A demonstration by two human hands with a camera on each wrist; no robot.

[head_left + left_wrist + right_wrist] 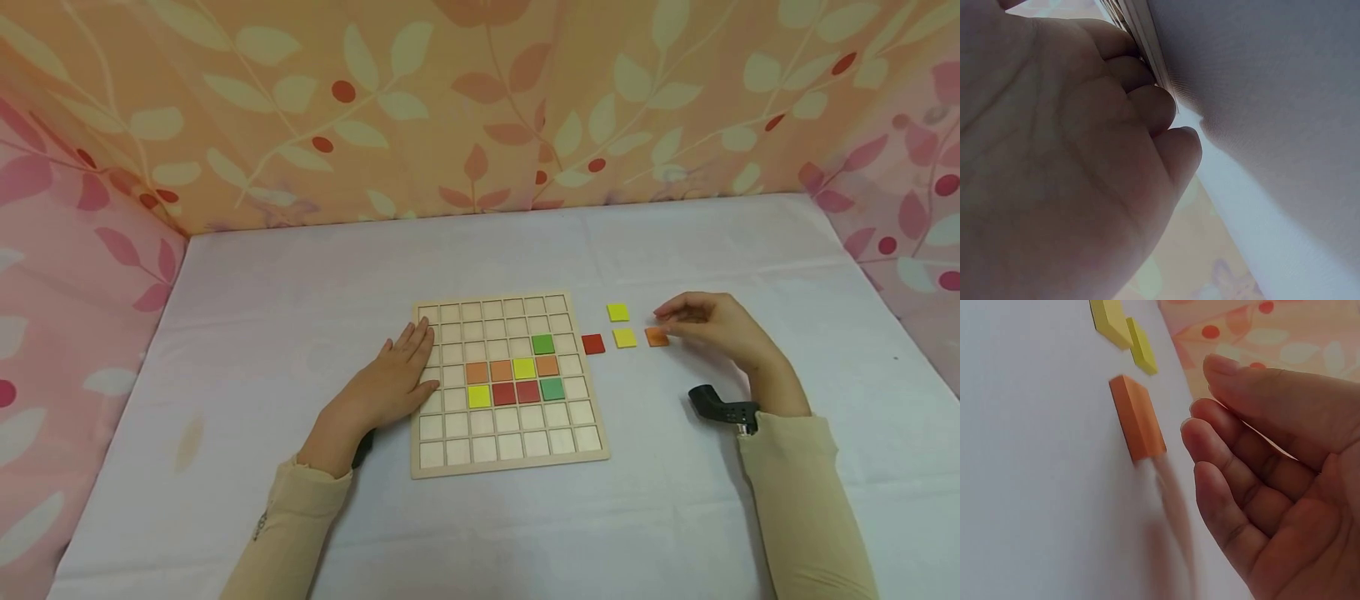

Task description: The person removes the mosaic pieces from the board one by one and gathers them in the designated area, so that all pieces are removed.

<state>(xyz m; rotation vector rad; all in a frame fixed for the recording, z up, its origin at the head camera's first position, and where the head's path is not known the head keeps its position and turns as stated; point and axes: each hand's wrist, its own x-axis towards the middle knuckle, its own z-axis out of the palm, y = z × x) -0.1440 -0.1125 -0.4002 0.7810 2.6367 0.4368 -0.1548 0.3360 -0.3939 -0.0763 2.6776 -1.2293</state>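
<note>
My left hand (pixel 390 379) rests flat on the left edge of a wooden grid board (pixel 510 471), fingers straight. In the left wrist view its fingertips lie along the board's side. My right hand (pixel 716 325) hovers beside an orange tile (pixel 656 337) lying on the cloth. The right wrist view shows a gap between that orange tile (pixel 1138 419) and the bent fingers, which hold nothing. Two yellow tiles (pixel 618 312) and a red tile (pixel 593 344) lie between the board and the right hand. Coloured tiles, among them a green tile (pixel 543 344), sit in the grid's middle cells.
A white cloth (pixel 300 283) covers the table. Patterned curtains (pixel 480 108) hang along the back and both sides. A black wrist mount (pixel 723 408) sticks out from the right sleeve, just above the cloth.
</note>
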